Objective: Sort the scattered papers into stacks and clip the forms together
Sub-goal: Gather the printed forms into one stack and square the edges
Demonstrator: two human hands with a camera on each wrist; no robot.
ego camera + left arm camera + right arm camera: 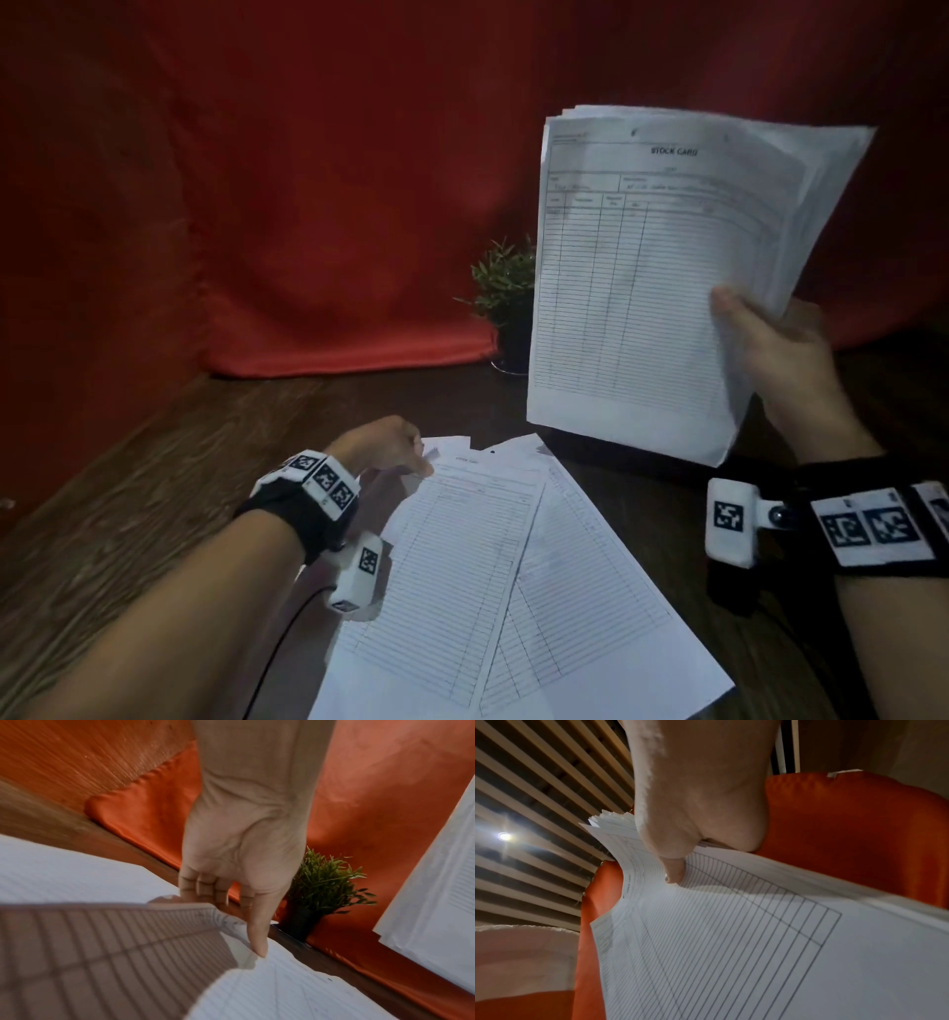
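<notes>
My right hand (770, 344) holds a thick stack of "Stock Card" forms (642, 288) upright above the table's right side, thumb on the front sheet. The right wrist view shows that thumb (675, 870) pressed on the stack (731, 943). Two loose forms (462, 565) (590, 591) lie overlapped on the table in front of me. At the top left corner of these forms, my left hand (390, 447) has its fingers (205, 888) curled over the top edge of one raised form sheet (102, 943), with the thumb (257, 939) touching paper. No clip is visible.
A small potted plant (506, 288) stands at the back of the wooden table (128, 488), just left of the held stack. A red cloth (308, 205) hangs behind and spills onto the table. A dark flat object (616, 452) lies beneath the held stack.
</notes>
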